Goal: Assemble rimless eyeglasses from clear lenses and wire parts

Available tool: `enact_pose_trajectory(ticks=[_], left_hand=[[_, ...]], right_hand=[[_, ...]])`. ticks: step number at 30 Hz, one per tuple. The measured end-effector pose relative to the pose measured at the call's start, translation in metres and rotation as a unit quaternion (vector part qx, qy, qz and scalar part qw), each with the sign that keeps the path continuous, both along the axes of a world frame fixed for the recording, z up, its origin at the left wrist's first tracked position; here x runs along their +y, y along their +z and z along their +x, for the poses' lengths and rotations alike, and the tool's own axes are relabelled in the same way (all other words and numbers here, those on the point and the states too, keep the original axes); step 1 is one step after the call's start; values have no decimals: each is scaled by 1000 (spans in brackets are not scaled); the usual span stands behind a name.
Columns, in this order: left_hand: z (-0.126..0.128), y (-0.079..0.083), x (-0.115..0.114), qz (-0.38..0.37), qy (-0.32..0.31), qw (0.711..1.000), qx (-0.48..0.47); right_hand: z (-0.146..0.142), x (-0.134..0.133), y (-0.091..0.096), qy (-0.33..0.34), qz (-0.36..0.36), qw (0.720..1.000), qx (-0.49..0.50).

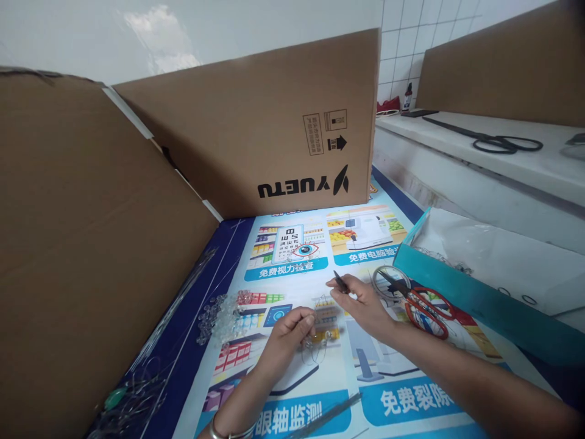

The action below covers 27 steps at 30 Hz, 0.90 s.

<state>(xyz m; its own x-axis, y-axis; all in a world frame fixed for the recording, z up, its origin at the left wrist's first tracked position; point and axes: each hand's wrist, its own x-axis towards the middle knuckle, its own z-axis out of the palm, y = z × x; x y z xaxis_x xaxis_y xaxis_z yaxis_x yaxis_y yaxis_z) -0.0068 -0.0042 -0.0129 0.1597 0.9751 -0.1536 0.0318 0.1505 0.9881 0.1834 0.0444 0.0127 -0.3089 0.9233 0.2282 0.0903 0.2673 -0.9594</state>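
Observation:
My left hand [294, 334] pinches a thin bent wire [323, 300] at the middle of the printed sheet. Several clear beads [325, 336] hang on or beside the wire below my fingers; how they are fixed is too fine to tell. My right hand [363, 299], just to the right and a little higher, is closed around a small dark pointed tool [340, 281]. Its tip sticks out toward the upper left, while its handle is hidden in my palm. The tool and the wire appear apart.
Clear beads [222, 317] lie in a heap on the left. Red-handled scissors [427, 311] and a wire coil [390, 283] lie beside an open teal box [448, 292]. Cardboard panels [256, 134] wall the back and left. Straight wires [326, 416] lie in front; black scissors [491, 139] rest on a ledge.

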Motion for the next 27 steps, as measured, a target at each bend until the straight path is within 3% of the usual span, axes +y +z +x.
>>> enact_pose_trajectory(ticks=[4, 7, 10, 14, 18, 27], left_hand=[[0, -1, 1, 4, 26, 1000, -6], [-1, 0, 1, 14, 29, 999, -11], [-4, 3, 2, 36, 25, 999, -2], [-6, 7, 1, 44, 9, 999, 15], [-5, 8, -1, 39, -12, 999, 16], [-4, 10, -3, -10, -78, 996, -35]], right_hand=[[9, 1, 14, -14, 84, 995, -52], [15, -6, 19, 34, 136, 978, -156], [20, -17, 18, 74, 198, 923, -322], [22, -23, 11, 55, 194, 869, -453], [22, -20, 7, 40, 181, 855, -485], [23, -16, 0, 81, 221, 849, -474]])
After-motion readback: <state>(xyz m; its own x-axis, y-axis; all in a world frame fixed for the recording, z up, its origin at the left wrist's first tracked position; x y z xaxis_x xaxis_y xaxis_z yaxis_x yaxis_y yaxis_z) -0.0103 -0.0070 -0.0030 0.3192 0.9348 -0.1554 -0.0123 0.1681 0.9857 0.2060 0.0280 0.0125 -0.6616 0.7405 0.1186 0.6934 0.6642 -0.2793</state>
